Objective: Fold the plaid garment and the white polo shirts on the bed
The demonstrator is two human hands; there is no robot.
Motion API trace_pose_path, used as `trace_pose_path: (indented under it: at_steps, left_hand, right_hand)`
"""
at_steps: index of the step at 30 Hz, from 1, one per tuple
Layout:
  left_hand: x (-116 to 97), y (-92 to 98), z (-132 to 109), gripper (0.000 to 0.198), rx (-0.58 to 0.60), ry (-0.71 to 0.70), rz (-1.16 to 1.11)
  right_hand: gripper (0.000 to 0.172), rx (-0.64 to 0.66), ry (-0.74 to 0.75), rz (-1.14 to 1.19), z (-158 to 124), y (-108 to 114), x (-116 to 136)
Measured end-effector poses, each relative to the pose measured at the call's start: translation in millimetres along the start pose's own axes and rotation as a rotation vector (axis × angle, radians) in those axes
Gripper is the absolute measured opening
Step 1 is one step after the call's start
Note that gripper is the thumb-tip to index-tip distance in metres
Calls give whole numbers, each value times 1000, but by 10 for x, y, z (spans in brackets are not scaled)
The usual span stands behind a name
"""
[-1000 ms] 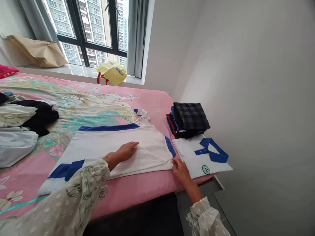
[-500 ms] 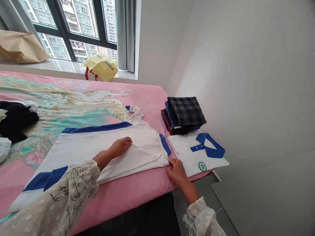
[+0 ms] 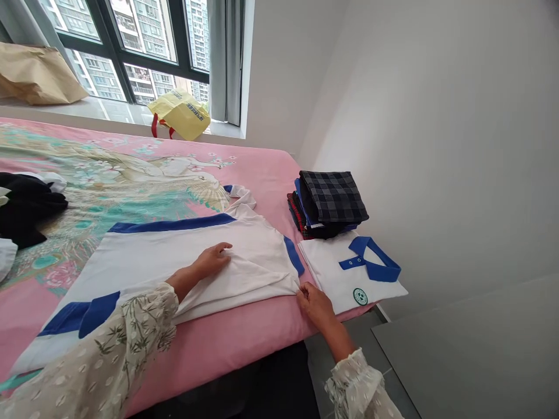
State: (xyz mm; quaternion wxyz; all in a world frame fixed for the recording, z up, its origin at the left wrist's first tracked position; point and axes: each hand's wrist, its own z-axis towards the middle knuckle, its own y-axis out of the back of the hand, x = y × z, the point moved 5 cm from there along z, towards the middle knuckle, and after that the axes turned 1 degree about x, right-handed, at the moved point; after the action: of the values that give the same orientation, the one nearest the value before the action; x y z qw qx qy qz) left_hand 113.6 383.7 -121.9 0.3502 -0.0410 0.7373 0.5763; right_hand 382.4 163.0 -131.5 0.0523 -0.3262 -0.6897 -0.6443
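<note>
A white polo shirt (image 3: 163, 247) with blue trim lies sideways across the bed, partly bunched at its far right. My left hand (image 3: 213, 259) rests over the middle of this shirt, its index finger stretched out and a small gap showing beside it; the lower fingers are partly hidden. At the shirt's near right corner, my right hand (image 3: 315, 302) is closed, pinching the cloth edge between thumb and fingers. Just beyond that hand lies a folded white polo shirt (image 3: 325, 270) with a blue collar and a round green badge.
A stack of folded dark clothes (image 3: 334, 198), plaid on top, sits behind the folded shirt. Black and white garments (image 3: 30, 206) lie at the left on the pink patterned bedsheet (image 3: 266, 166). A yellow bag (image 3: 181, 116) and a brown paper bag (image 3: 41, 75) stand by the window.
The index finger of my left hand has straightened and parted a little from the others. My right hand stays at the shirt's corner. The view has shifted slightly.
</note>
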Motion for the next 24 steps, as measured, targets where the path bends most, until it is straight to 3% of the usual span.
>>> trace_pose_path:
  at_steps: [4, 6, 9, 12, 17, 20, 22, 24]
  left_hand:
    - [-48, 86, -68, 56, -25, -74, 41]
    - [-104, 139, -198, 53, -81, -182, 104]
    - [-143, 118, -563, 47, -138, -437, 243]
    - [8, -14, -1007, 60, -106, -566, 356]
    - [339, -148, -1550, 75, -56, -564, 448]
    - [473, -66, -1679, 69, -100, -513, 465]
    - [588, 52, -1725, 60, -173, -439, 471]
    - [742, 177, -1788, 53, -226, -346, 481]
  right_hand:
    - [19, -27, -30, 24, 16, -1, -38]
    - [20, -24, -43, 58, 27, -3, -55]
    - [21, 44, 15, 118, 55, -24, -37]
    - [25, 63, 73, 80, 110, -6, -28]
    - [19, 48, -11, -98, 169, 47, -92]
    - [18, -166, -16, -152, 56, 138, 22]
    - [25, -317, 153, -138, -93, 133, 252]
    - [31, -309, 424, -144, -263, -26, 531]
